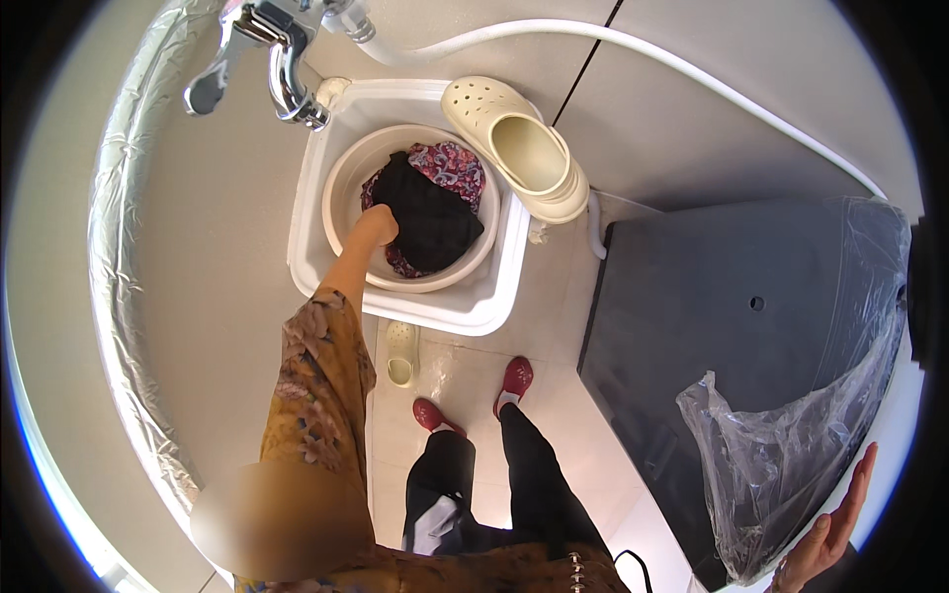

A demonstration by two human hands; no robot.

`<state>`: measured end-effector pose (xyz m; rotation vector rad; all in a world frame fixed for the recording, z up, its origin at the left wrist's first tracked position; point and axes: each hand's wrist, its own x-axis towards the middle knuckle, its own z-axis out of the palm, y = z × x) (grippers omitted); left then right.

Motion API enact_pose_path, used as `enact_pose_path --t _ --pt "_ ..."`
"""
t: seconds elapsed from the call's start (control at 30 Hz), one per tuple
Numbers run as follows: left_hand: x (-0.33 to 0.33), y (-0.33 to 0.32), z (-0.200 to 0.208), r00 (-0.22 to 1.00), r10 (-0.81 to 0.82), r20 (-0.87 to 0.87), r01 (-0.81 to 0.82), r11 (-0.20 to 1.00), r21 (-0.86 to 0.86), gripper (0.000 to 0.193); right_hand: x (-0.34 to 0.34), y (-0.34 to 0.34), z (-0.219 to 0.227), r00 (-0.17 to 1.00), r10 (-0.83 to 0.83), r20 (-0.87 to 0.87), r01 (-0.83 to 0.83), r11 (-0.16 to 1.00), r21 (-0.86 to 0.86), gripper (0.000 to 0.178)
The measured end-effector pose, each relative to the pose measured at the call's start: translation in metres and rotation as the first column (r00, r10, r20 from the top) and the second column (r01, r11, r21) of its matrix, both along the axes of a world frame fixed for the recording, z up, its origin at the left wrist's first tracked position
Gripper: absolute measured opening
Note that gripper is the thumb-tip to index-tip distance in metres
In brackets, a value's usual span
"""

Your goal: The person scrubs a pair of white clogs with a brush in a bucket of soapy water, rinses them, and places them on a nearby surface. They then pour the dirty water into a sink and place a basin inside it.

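Note:
My left hand [379, 227] reaches down into a round cream basin [334, 212] and is closed on the edge of a black cloth [427, 219]; its fingertips are hidden. Under and beside that cloth lies a red, floral-patterned cloth [453, 170]. The basin stands inside a white square sink [474, 318]. Far off to the lower right, my right hand [832, 526] is open and empty, its fingers stretched out beside the clear plastic sheet [761, 465] that hangs over a large dark grey lid [732, 296].
A chrome faucet [287, 79] juts over the sink's far left corner. Large cream clogs [529, 148] rest on its right rim; another cream clog [401, 351] lies on the floor. A white hose [633, 44] runs along the wall. Foil-wrapped pipe [124, 247] curves down the left.

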<state>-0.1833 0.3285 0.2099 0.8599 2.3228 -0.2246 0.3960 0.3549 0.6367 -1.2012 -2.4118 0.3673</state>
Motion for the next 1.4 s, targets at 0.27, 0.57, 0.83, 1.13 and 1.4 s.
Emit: enact_pose_path --t 0.27,0.57,0.83,1.13,1.4 --pt "0.114 -0.068 0.112 0.793 0.183 0.581 -0.557 0.607 0.568 0.041 0.036 -0.027 0.019 0.976 -0.177 -0.128 0.176 0.984 -0.018 0.049" --pt "0.23 -0.214 0.167 0.632 0.231 0.74 -0.509 0.843 0.172 0.039 0.053 0.01 0.058 0.952 -0.3 -0.06 0.305 0.946 0.109 0.051" --pt "0.222 -0.258 0.233 0.675 0.27 0.687 -0.527 0.828 0.191 0.04 0.041 0.193 0.012 0.905 -0.421 -0.057 0.418 0.86 0.292 0.07" --pt "0.216 -0.315 0.243 0.662 0.375 0.649 -0.632 0.744 0.215 0.042 -0.07 0.155 0.023 0.818 -0.213 -0.534 0.111 0.97 -0.218 0.039" --pt "0.23 -0.345 0.246 0.582 0.414 0.7 -0.682 0.718 0.143 0.042 -0.265 0.043 -0.091 0.909 -0.025 -0.416 -0.238 0.788 -0.568 0.078"
